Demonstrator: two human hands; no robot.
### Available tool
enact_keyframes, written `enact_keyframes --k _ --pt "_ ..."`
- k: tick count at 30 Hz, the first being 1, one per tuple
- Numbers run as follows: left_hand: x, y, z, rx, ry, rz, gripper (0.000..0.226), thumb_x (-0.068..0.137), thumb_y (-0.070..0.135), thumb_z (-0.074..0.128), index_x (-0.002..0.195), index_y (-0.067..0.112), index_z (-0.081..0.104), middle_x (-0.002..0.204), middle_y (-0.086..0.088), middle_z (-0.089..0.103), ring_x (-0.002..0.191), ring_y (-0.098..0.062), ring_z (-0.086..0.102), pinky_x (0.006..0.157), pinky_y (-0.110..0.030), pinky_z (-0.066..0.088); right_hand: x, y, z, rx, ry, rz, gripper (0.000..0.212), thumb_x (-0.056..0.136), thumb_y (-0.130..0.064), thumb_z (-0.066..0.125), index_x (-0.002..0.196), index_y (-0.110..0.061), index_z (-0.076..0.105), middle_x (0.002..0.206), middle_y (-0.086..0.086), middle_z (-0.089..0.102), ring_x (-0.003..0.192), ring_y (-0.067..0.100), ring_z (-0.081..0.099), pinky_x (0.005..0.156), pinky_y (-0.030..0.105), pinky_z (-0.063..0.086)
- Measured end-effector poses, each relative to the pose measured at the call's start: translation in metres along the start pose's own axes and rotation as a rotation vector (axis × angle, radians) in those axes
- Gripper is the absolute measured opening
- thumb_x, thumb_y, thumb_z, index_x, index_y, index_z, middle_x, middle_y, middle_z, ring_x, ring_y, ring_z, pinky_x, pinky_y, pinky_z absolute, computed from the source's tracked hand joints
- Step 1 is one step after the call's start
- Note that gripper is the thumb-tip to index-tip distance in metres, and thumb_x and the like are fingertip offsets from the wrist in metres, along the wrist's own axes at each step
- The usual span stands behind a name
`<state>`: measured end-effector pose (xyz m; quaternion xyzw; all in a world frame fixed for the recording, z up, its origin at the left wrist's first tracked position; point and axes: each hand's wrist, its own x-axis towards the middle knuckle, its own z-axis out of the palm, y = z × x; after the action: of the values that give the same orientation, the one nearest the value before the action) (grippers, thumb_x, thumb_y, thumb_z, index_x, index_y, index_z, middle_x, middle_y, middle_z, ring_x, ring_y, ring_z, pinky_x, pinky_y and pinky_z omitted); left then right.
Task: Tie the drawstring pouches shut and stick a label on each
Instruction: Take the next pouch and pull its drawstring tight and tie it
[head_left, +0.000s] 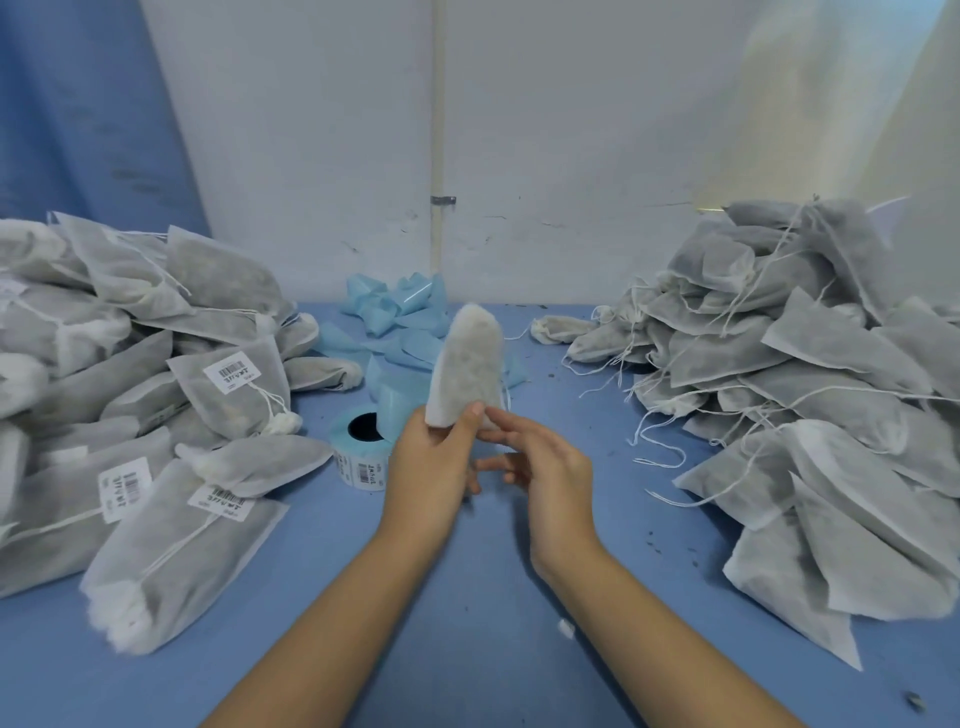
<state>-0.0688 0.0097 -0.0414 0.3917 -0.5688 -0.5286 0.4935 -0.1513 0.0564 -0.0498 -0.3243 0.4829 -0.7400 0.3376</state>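
Surface: a blue surface (649, 519) fills the lower half of the frame, with dark crumbs scattered over its right part and one small white scrap (566, 629) at lower right.
Room: a white wall (311, 156) stands behind, with one thin upright pipe (439, 130) at centre held by a metal clip (443, 200); a blue sheet (78, 104) hangs in the upper left of the frame.
Piles: two. The left pile (130, 389) is of tied pouches and the right pile (805, 389) is of pouches with loose strings; the pouches overlap too much to count.
Labels on show: three barcode labels face up in the left pile, and a fourth is part seen at the left edge.
Label roll: one (358, 457), lying flat at centre, just beside the left pile.
Backing strip: one crumpled pale blue heap (400, 317) behind the roll.
Stray pouch: one (561, 327), alone at the near edge of the right pile.
Held pouch: one (467, 364), upright above the centre of the surface, gathered end up.
Left hand (434, 467): thumb and fingers are clamped on the pouch's lower corner.
Right hand (545, 467): fingers are straight and spread apart, with the forefinger tip at the pouch's lower edge.
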Motion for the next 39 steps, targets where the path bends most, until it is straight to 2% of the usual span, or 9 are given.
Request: enact_keyframes --k 5,9,12,15,18,22,25,36,39 --pt "-0.004 -0.008 -0.011 0.052 0.062 0.055 0.016 0.093 0.024 0.058 0.080 0.016 0.057 0.043 0.009 0.049 0.038 -0.007 0.044 0.041 -0.018 0.038 0.001 0.009 -0.006 -0.326 0.063 -0.219 0.038 0.084 0.006 0.049 0.091 -0.025 0.069 0.068 -0.006 0.053 0.054 0.007 0.044 0.056 0.019 0.038" --pt "-0.007 -0.013 -0.012 0.069 0.076 0.059 0.023 0.092 0.024 0.056 0.070 0.016 0.053 0.048 0.007 0.046 0.047 -0.011 0.043 0.049 -0.022 0.038 0.009 0.013 -0.015 -0.800 0.026 -0.476 0.077 0.077 0.011 0.053 0.129 -0.045 0.045 0.129 -0.010 0.039 0.104 0.002 0.042 0.081 0.000 0.031" --pt "-0.013 -0.014 -0.013 0.134 0.033 0.091 0.031 0.094 0.029 0.054 0.066 0.014 0.055 0.050 0.007 0.056 0.047 -0.004 0.051 0.049 -0.015 0.039 0.015 0.021 -0.020 -0.966 -0.013 -0.527 0.069 0.080 -0.002 0.068 0.135 -0.038 0.048 0.149 -0.009 0.024 0.127 0.008 0.027 0.093 -0.004 0.015" --pt "-0.016 -0.017 -0.017 0.270 0.128 0.152 0.041 0.097 0.044 0.039 0.070 0.017 0.055 0.062 0.005 0.058 0.062 -0.008 0.054 0.065 -0.028 0.041 0.018 0.023 -0.021 -0.911 -0.020 -0.491 0.046 0.083 -0.013 0.067 0.126 -0.026 0.058 0.136 -0.014 0.037 0.124 0.010 0.031 0.093 -0.003 0.014" --pt "-0.015 -0.017 -0.023 0.343 0.365 0.240 0.015 0.088 0.030 0.037 0.081 0.021 0.048 0.078 0.011 0.052 0.073 -0.002 0.047 0.064 -0.031 0.025 0.021 0.020 -0.019 -0.742 0.056 -0.306 0.006 0.089 -0.025 0.061 0.088 -0.027 0.055 0.096 -0.011 0.056 0.102 0.020 0.048 0.076 0.015 0.033" --pt "-0.010 -0.022 -0.038 0.621 0.400 0.134 0.023 0.085 0.010 0.050 0.105 0.017 0.041 0.115 0.003 0.041 0.074 -0.017 0.040 0.066 -0.033 0.028 0.022 0.019 -0.021 -0.541 0.123 -0.134 0.012 0.089 -0.024 0.057 0.080 -0.027 0.049 0.069 -0.004 0.055 0.067 0.017 0.052 0.050 0.011 0.036" --pt "-0.009 -0.022 -0.040 0.806 0.308 0.108 0.039 0.084 0.012 0.054 0.121 0.015 0.042 0.133 -0.001 0.033 0.081 -0.034 0.056 0.064 -0.035 0.035 0.020 0.018 -0.021 -0.547 0.102 -0.120 0.011 0.090 -0.024 0.057 0.080 -0.027 0.050 0.068 -0.006 0.055 0.061 0.010 0.050 0.047 0.009 0.036" --pt "0.035 -0.035 -0.045 0.769 0.147 0.276 0.026 0.094 0.014 0.056 0.119 0.009 0.056 0.121 -0.004 0.049 0.082 -0.016 0.047 0.067 -0.018 0.027 0.017 0.015 -0.012 -0.437 0.027 -0.125 0.009 0.095 -0.027 0.054 0.086 -0.030 0.057 0.078 -0.018 0.063 0.066 -0.013 0.057 0.054 0.003 0.038" --pt "0.050 -0.036 -0.046 0.735 0.097 0.282 0.032 0.094 0.009 0.055 0.126 0.007 0.054 0.130 -0.005 0.048 0.107 -0.020 0.052 0.078 -0.010 0.027 0.015 0.015 -0.007 -0.263 0.011 -0.020 0.015 0.096 -0.030 0.052 0.093 -0.022 0.064 0.088 -0.015 0.070 0.076 -0.010 0.062 0.060 0.004 0.041"
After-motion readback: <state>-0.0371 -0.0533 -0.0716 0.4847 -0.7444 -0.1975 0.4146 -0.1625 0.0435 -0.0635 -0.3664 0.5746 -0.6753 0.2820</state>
